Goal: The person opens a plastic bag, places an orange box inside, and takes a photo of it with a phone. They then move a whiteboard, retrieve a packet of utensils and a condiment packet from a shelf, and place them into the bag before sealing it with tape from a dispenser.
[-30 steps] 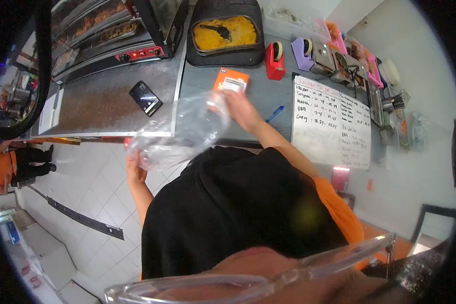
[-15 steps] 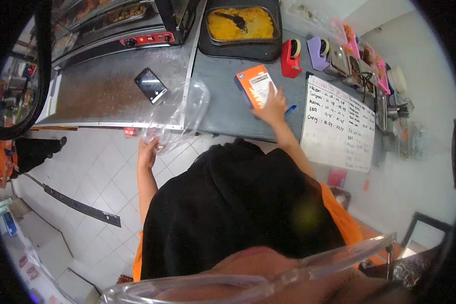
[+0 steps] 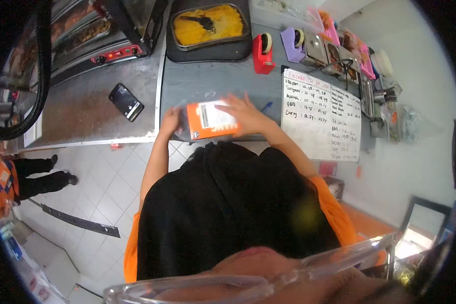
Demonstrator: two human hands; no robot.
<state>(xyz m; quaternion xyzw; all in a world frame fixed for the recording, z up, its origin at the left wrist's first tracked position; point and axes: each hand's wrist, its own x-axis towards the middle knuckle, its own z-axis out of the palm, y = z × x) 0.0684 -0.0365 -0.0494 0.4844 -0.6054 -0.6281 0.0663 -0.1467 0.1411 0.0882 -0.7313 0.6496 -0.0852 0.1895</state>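
An orange box point(image 3: 213, 120) with a white label lies turned sideways at the counter's front edge. My right hand point(image 3: 243, 115) is on its right end, fingers spread over the label and blurred. At the box's left, my left hand point(image 3: 171, 120) is closed on a clear plastic bag point(image 3: 183, 126), which reaches to the box; whether the box is inside it I cannot tell. A blue pen point(image 3: 267, 107) lies right of my right hand. On the metal surface to the left is a black phone point(image 3: 126, 102) with its screen lit.
A tray of yellow food point(image 3: 207, 25) with a dark utensil stands at the back. Right of it are a red tape dispenser point(image 3: 263, 53), a purple one point(image 3: 293, 44) and a handwritten whiteboard point(image 3: 321, 114). A person in orange point(image 3: 5, 177) stands far left.
The box has turned and come nearer the front edge under my right hand. My left hand has brought the plastic bag up beside it. The view has shifted, and the other person shows more.
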